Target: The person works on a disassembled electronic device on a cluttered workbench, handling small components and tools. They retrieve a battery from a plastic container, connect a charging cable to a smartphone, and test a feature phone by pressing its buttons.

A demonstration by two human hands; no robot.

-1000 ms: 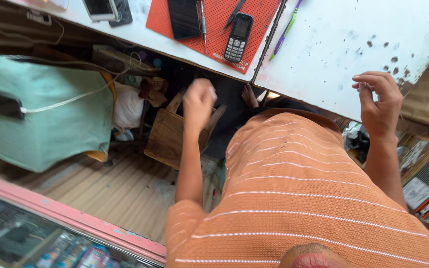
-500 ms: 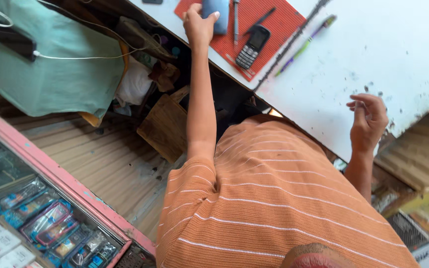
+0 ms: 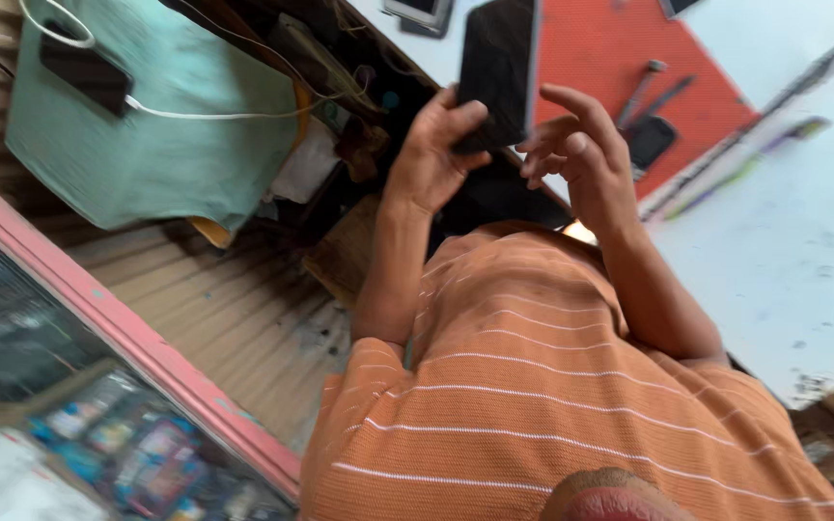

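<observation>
I am gripping a dark smartphone (image 3: 497, 72) in my left hand (image 3: 433, 150), holding it up above the edge of the white counter (image 3: 784, 241). My right hand (image 3: 581, 159) is resting half open beside it, fingertips (image 3: 533, 145) touching the phone's lower edge, while a small keypad phone (image 3: 649, 143) is lying on the red mat (image 3: 610, 58) behind.

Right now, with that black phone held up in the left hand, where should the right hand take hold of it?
Probably by the long edges near the lower end. The black phone stands nearly upright, its lower corner pinched in the left hand; the right hand hovers just right, so its grip could close from that side.
</observation>
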